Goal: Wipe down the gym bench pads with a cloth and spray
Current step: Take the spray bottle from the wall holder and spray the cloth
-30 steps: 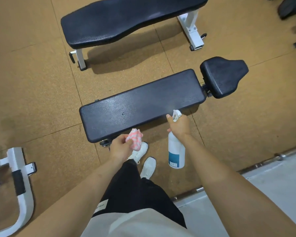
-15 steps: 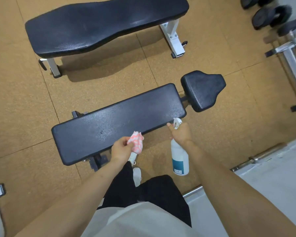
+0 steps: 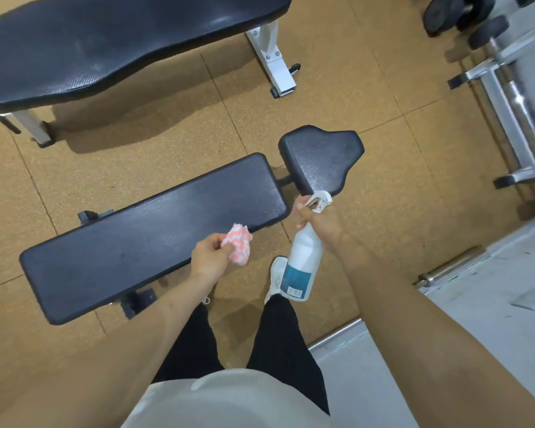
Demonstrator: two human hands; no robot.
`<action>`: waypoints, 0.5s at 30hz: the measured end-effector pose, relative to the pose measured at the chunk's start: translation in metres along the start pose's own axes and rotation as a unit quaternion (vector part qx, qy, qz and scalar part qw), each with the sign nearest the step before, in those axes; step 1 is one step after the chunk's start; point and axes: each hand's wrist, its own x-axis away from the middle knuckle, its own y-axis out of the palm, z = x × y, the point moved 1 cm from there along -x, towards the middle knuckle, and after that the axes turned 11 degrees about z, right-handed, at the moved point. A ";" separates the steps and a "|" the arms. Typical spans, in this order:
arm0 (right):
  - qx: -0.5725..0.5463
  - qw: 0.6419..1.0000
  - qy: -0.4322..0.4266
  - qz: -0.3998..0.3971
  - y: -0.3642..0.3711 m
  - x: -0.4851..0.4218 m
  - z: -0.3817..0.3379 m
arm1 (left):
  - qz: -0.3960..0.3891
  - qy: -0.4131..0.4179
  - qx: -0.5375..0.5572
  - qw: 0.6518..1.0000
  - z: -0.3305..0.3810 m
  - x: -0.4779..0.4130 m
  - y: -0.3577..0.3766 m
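Observation:
A long black back pad (image 3: 142,233) lies across the middle of the view, with a smaller black seat pad (image 3: 322,159) just off its right end. My left hand (image 3: 210,257) holds a bunched pink-and-white cloth (image 3: 238,244) over the pad's near edge. My right hand (image 3: 322,220) grips the neck of a white spray bottle (image 3: 303,264) with a teal label. Its trigger head points toward the seat pad's near edge.
A second flat black bench (image 3: 105,44) on white legs stands further back. Dumbbells and a chrome rack (image 3: 507,97) fill the upper right. A barbell (image 3: 445,267) lies along the edge of the cork floor. My white shoes stand beside the near bench.
I have shifted right along the near bench, so the benches slide left in view. My right hand has lifted the bottle toward the seat pad. The cloth stays in my left hand.

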 end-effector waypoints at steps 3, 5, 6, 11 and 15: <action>-0.041 0.998 0.040 -0.035 -0.028 -0.032 -0.001 | 0.003 0.011 -0.011 1.000 0.017 0.008 0.035; -0.067 0.994 0.073 -0.034 -0.049 -0.055 0.001 | 0.008 0.008 -0.009 1.000 0.027 0.017 0.062; -0.073 0.993 0.086 -0.032 -0.059 -0.066 0.001 | 0.013 0.007 -0.005 1.000 0.032 0.020 0.075; -0.094 0.992 0.082 -0.021 -0.101 -0.121 0.009 | 0.025 -0.005 0.013 1.000 0.047 0.032 0.126; -0.108 0.990 0.093 0.000 -0.120 -0.154 0.014 | 0.042 -0.004 -0.013 0.999 0.064 0.032 0.161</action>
